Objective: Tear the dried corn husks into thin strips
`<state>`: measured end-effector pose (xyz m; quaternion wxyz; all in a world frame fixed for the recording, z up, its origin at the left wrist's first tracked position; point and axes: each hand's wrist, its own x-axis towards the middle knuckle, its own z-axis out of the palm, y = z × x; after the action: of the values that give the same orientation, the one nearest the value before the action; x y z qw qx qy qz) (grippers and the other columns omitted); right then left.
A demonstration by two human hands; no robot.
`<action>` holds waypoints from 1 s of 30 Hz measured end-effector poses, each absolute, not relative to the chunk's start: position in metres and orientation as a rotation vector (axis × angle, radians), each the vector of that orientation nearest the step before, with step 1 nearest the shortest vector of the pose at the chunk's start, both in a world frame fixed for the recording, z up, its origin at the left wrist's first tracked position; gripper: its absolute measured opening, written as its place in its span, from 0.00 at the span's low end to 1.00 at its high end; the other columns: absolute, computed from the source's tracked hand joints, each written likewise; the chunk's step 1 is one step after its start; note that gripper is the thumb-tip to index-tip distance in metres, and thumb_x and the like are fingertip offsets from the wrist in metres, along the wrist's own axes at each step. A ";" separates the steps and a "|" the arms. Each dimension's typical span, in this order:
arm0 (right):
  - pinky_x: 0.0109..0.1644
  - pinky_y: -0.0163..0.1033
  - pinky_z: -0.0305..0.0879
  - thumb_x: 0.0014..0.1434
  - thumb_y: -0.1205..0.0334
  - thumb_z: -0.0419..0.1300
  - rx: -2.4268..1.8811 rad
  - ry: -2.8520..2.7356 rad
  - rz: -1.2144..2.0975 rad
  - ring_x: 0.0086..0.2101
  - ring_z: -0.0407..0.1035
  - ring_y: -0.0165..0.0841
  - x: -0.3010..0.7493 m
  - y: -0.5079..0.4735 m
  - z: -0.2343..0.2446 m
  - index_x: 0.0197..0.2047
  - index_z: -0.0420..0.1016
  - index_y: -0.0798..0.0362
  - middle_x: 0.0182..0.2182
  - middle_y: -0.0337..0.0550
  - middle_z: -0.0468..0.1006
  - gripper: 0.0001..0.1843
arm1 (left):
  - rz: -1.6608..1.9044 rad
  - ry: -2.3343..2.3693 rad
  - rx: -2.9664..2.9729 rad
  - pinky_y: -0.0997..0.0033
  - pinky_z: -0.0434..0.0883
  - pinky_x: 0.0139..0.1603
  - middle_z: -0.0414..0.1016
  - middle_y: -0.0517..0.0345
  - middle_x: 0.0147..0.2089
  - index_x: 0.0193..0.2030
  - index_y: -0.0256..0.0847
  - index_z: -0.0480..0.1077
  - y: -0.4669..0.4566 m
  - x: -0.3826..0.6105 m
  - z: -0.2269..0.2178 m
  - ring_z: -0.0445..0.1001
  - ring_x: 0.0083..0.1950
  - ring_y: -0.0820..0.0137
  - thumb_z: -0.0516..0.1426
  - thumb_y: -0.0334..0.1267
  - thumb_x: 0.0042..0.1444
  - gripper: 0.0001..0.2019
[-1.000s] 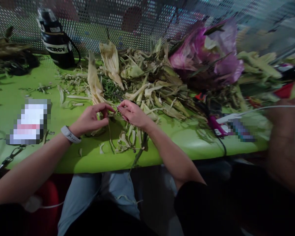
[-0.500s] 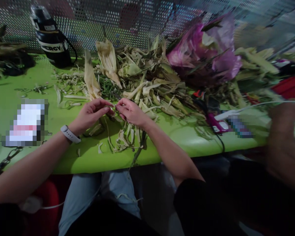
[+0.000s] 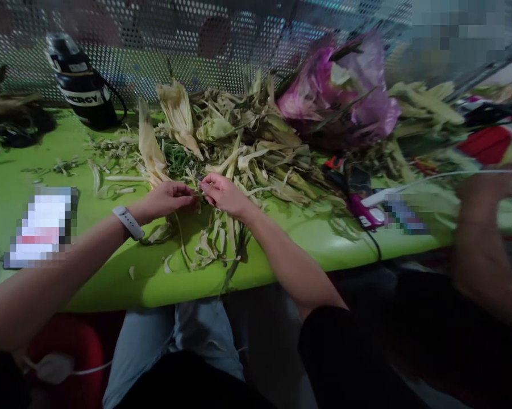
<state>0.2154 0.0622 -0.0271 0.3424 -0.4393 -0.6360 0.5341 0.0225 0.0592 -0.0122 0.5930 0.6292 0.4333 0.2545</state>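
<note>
Husk strip (image 3: 199, 193) pinched between left hand (image 3: 167, 199) and right hand (image 3: 224, 195).

Market stall: husk-strewn green table (image 3: 34, 170)

A pixelated flat object (image 3: 40, 230) lies near the left edge of the bright green tabletop (image 3: 281, 238), and a second pixelated patch (image 3: 403, 213) lies near its front right edge. The tiny scrap (image 3: 200, 193) pinched between the left hand (image 3: 168, 199) and the right hand (image 3: 224, 193) is too small to identify. A co-worker's arm (image 3: 481, 244) at the right is blurred.
</note>
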 end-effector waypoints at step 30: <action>0.16 0.29 0.44 0.69 0.63 0.52 -1.347 -1.406 1.409 0.12 0.50 0.23 0.214 0.073 -0.038 0.34 0.60 0.50 0.12 0.26 0.61 0.10 | 0.776 0.960 1.010 0.78 0.75 0.30 0.81 0.59 0.31 0.38 0.37 0.71 0.070 0.037 -0.027 0.76 0.26 0.77 0.72 0.33 0.43 0.18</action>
<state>0.2138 0.0730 -0.0376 0.3608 -0.5227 -0.5456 0.5468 0.0369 0.0702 -0.0266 0.6984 0.4533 0.4308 0.3480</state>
